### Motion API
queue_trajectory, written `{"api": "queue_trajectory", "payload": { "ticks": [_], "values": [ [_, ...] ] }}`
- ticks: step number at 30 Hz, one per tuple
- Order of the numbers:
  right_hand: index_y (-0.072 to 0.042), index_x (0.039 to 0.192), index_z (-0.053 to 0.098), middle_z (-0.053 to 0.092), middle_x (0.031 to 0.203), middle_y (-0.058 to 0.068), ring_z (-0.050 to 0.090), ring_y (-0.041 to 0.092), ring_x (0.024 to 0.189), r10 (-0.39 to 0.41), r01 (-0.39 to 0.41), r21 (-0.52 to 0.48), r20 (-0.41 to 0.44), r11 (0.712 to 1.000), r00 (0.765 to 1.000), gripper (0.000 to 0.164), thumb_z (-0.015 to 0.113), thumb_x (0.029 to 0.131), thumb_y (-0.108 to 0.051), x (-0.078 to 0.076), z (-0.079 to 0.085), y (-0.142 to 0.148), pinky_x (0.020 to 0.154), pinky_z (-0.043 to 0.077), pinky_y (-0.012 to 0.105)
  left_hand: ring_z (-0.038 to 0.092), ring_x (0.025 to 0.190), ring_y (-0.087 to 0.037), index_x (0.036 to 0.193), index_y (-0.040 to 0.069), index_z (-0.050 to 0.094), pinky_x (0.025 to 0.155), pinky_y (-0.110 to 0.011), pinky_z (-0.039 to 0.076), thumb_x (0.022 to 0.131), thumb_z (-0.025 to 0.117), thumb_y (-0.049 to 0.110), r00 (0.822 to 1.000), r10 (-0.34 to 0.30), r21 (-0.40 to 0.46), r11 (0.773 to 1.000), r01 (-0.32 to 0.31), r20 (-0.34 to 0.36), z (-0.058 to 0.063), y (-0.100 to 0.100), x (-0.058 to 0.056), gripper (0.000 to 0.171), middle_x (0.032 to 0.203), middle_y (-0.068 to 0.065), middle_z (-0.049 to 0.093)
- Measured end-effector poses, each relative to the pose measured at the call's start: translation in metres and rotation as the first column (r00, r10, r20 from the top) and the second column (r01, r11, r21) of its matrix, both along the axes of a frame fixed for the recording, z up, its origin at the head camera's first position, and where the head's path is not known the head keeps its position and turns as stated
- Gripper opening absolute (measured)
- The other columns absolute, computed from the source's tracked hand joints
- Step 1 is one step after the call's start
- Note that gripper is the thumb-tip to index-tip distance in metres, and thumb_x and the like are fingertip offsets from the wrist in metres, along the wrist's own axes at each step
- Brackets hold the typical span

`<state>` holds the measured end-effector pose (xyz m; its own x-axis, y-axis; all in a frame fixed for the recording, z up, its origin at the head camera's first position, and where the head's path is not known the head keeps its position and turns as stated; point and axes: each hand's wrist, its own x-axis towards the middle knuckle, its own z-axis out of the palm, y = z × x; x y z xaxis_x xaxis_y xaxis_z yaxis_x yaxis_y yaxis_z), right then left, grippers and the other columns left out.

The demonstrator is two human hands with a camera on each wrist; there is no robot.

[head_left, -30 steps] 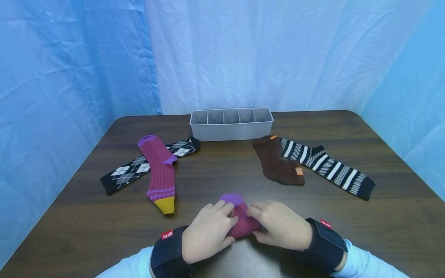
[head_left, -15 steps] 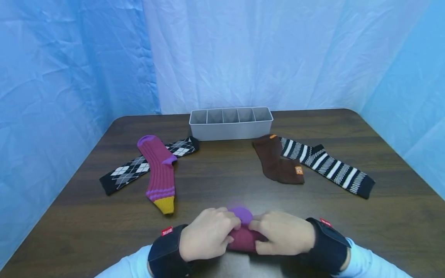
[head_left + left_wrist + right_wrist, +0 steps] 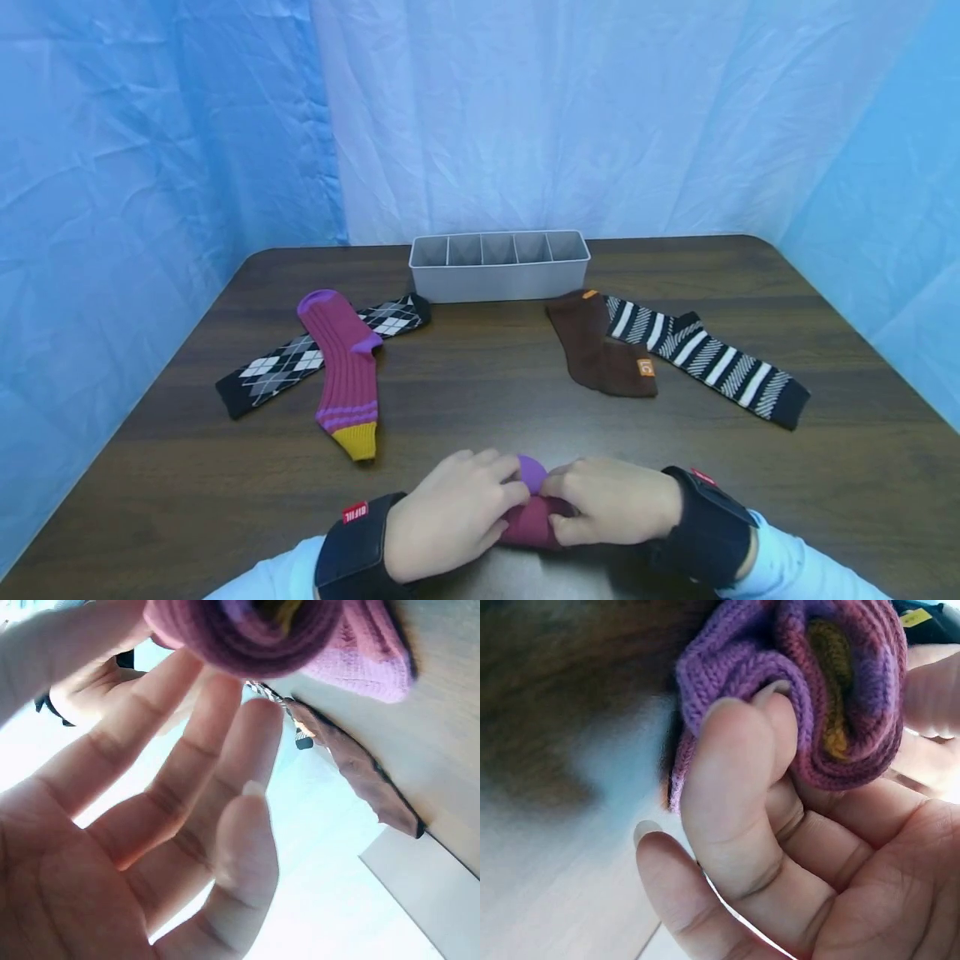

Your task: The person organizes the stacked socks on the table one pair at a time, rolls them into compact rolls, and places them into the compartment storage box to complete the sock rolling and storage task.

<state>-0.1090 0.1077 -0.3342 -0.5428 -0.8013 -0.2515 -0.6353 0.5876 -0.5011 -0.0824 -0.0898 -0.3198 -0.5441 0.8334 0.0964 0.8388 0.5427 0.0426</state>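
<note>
Near the table's front edge, both hands are at a rolled-up maroon sock (image 3: 534, 523) with a purple part poking out at the far side. My left hand (image 3: 453, 517) holds its left end between thumb and forefinger; in the left wrist view the other fingers spread below the sock (image 3: 255, 645). At the other end, my right hand (image 3: 615, 504) grips the roll. The right wrist view shows curled fingers hooked into a purple fold of the sock (image 3: 881, 712), whose spiral has mustard yellow at its core. Part of the roll is hidden by the hands.
A maroon sock with a yellow toe (image 3: 348, 367) lies across a black argyle sock (image 3: 277, 375) on the left. On the right, a brown sock (image 3: 600, 358) overlaps a black-and-white striped sock (image 3: 720, 367). Behind stands a grey box (image 3: 498, 285) with several compartments.
The rolled sock has come nearer the person and slightly right, both hands moving with it. Its purple part now shows less, between the fingers. The other socks and the box stay put.
</note>
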Motion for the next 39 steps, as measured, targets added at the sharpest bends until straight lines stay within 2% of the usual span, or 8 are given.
{"api": "queue_trajectory", "payload": {
  "ticks": [3, 7, 12, 15, 19, 25, 33, 39],
  "values": [
    [-0.022, 0.079, 0.055, 0.046, 0.066, -0.015, 0.04, -0.002, 0.055, -0.02, 0.02, -0.002, 0.007, 1.0, 1.0, 0.008, 0.052, 0.078, -0.029, -0.002, 0.0, 0.0, 0.049, 0.033, 0.016, 0.047, 0.072, -0.004, 0.086, 0.02, 0.06, 0.054, -0.017, 0.033, 0.068, 0.068, 0.03, 0.999, 0.017, -0.044, 0.999, -0.019, -0.034, 0.001, 0.002, 0.003, 0.021, 0.08, 0.009, 0.05],
    [-0.021, 0.085, 0.057, 0.045, 0.069, -0.013, 0.041, -0.001, 0.059, -0.041, 0.035, -0.051, -0.12, 0.998, 0.992, 0.01, 0.054, 0.079, -0.027, -0.003, 0.0, 0.002, 0.052, 0.034, 0.015, 0.047, 0.068, -0.004, 0.08, 0.02, 0.062, 0.052, -0.017, 0.032, 0.069, 0.067, 0.031, 0.996, 0.044, -0.053, 0.997, -0.048, -0.075, -0.002, 0.004, 0.001, 0.017, 0.076, 0.009, 0.051],
    [-0.019, 0.078, 0.053, 0.045, 0.074, -0.01, 0.038, -0.001, 0.065, -0.041, -0.064, -0.224, -0.435, 0.972, 0.899, 0.008, 0.06, 0.075, -0.021, -0.001, -0.001, 0.001, 0.056, 0.033, 0.012, 0.048, 0.066, -0.003, 0.082, 0.019, 0.061, 0.051, -0.016, 0.034, 0.073, 0.064, 0.026, 0.997, 0.071, 0.002, 0.997, -0.071, 0.017, -0.006, 0.001, -0.01, 0.012, 0.073, 0.009, 0.055],
    [-0.019, 0.08, 0.053, 0.047, 0.078, -0.01, 0.039, -0.002, 0.069, -0.029, -0.119, -0.259, -0.503, 0.959, 0.864, 0.016, 0.065, 0.072, -0.026, 0.002, 0.0, 0.0, 0.06, 0.036, 0.011, 0.05, 0.067, -0.002, 0.089, 0.017, 0.055, 0.053, -0.016, 0.037, 0.076, 0.062, 0.022, 0.986, 0.095, 0.026, 0.995, -0.099, 0.136, -0.007, -0.001, -0.017, 0.016, 0.074, 0.008, 0.057],
    [-0.019, 0.086, 0.053, 0.05, 0.083, -0.01, 0.042, 0.0, 0.073, -0.012, -0.11, -0.217, -0.496, 0.97, 0.868, 0.028, 0.071, 0.066, -0.028, 0.005, 0.0, 0.0, 0.064, 0.04, 0.015, 0.052, 0.069, -0.003, 0.091, 0.016, 0.053, 0.056, -0.017, 0.041, 0.079, 0.06, 0.022, 0.968, 0.13, 0.036, 0.989, -0.141, 0.217, -0.009, -0.003, -0.024, 0.016, 0.076, 0.007, 0.059],
    [-0.016, 0.087, 0.055, 0.053, 0.081, -0.008, 0.045, 0.0, 0.07, -0.016, -0.091, -0.194, -0.492, 0.977, 0.871, 0.025, 0.07, 0.067, -0.02, 0.002, 0.0, 0.001, 0.061, 0.04, 0.014, 0.05, 0.071, -0.003, 0.088, 0.017, 0.057, 0.058, -0.017, 0.041, 0.078, 0.06, 0.024, 0.959, 0.156, 0.089, 0.979, -0.182, 0.239, -0.009, -0.003, -0.027, 0.013, 0.079, 0.007, 0.058],
    [-0.015, 0.093, 0.06, 0.059, 0.084, -0.008, 0.049, 0.0, 0.071, -0.021, -0.024, -0.146, -0.301, 0.989, 0.954, 0.02, 0.065, 0.074, -0.021, -0.013, 0.009, 0.003, 0.065, 0.043, 0.016, 0.052, 0.078, -0.004, 0.089, 0.017, 0.061, 0.064, -0.018, 0.045, 0.076, 0.063, 0.019, 0.989, 0.136, 0.166, 0.975, -0.144, 0.059, -0.004, 0.002, -0.017, 0.013, 0.085, 0.007, 0.056],
    [-0.013, 0.094, 0.061, 0.061, 0.086, -0.006, 0.051, 0.0, 0.072, 0.013, -0.04, -0.102, -0.253, 0.994, 0.967, 0.018, 0.06, 0.078, -0.021, -0.028, 0.014, 0.0, 0.067, 0.044, 0.018, 0.054, 0.083, -0.006, 0.093, 0.016, 0.062, 0.069, -0.022, 0.047, 0.073, 0.066, 0.02, 0.983, 0.175, 0.092, 0.979, -0.179, 0.05, -0.004, 0.003, -0.015, 0.021, 0.092, 0.005, 0.059]
  ]
}}
